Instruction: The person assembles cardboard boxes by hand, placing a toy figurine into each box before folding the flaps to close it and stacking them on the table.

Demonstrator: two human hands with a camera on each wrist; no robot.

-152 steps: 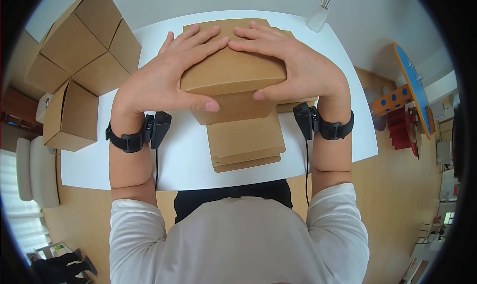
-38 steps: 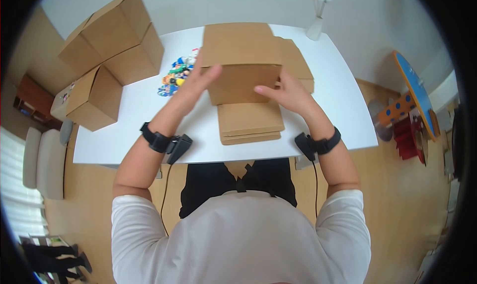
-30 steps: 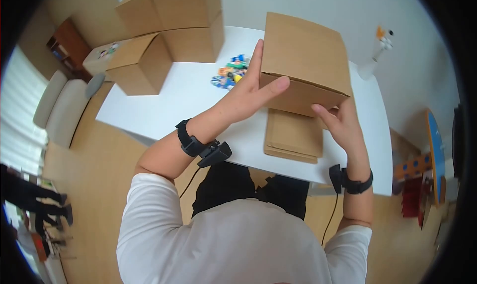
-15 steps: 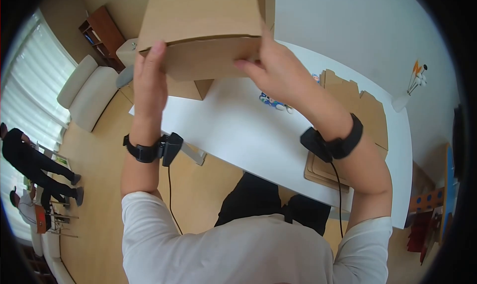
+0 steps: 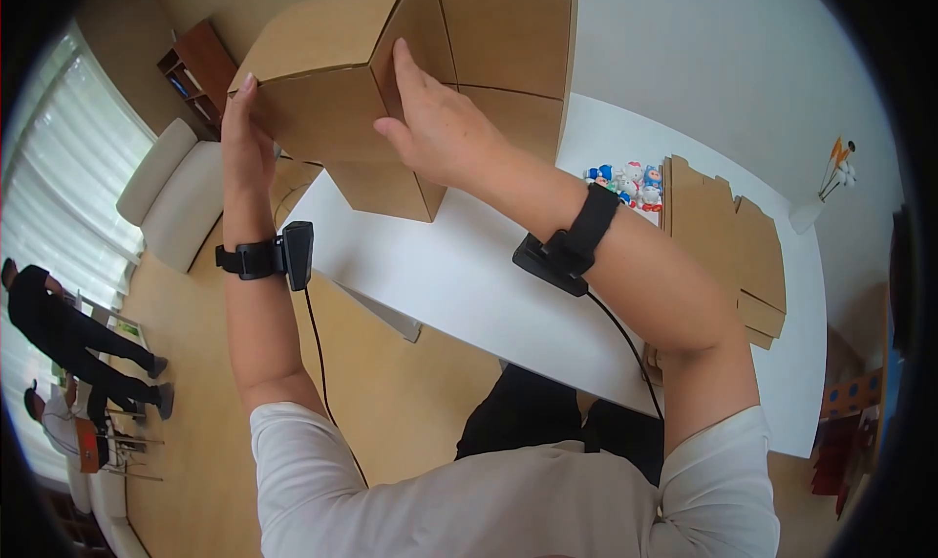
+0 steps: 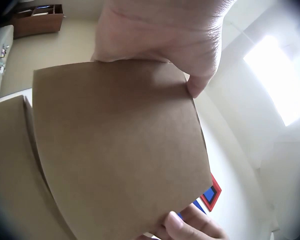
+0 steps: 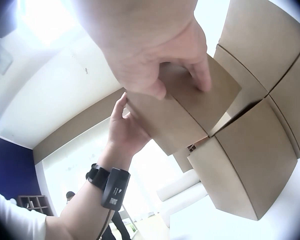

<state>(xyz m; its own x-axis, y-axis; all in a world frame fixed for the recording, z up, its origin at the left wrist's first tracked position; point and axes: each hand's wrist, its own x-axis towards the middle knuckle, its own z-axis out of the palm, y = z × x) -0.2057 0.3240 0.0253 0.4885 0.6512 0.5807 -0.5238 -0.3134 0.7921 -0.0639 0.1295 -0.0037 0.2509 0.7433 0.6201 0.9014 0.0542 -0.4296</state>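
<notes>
A closed cardboard box (image 5: 322,113) is held raised at the upper left in the head view, just above a lower box (image 5: 386,189) on the table. My left hand (image 5: 246,152) grips its left side, thumb at the front corner; the left wrist view shows this hand (image 6: 160,35) against the box's side (image 6: 120,145). Against the right side lies my right hand (image 5: 440,133), fingers extended, thumb near the front edge. In the right wrist view, the right hand (image 7: 155,55) touches the held box (image 7: 165,120), the lower box (image 7: 245,155) beside it. The box's far side is hidden.
Stacked boxes (image 5: 508,45) stand behind and right of the held box. Small colourful figures (image 5: 630,182) and flat folded cardboard (image 5: 703,231) lie on the white table (image 5: 469,275). A white vase (image 5: 806,211) stands at the right. Two people (image 5: 73,328) are at the far left.
The box has been carried leftward from above the flat cardboard to the stacked boxes, both hands on it. In the last half second it has shifted slightly left, and its right side now shows.
</notes>
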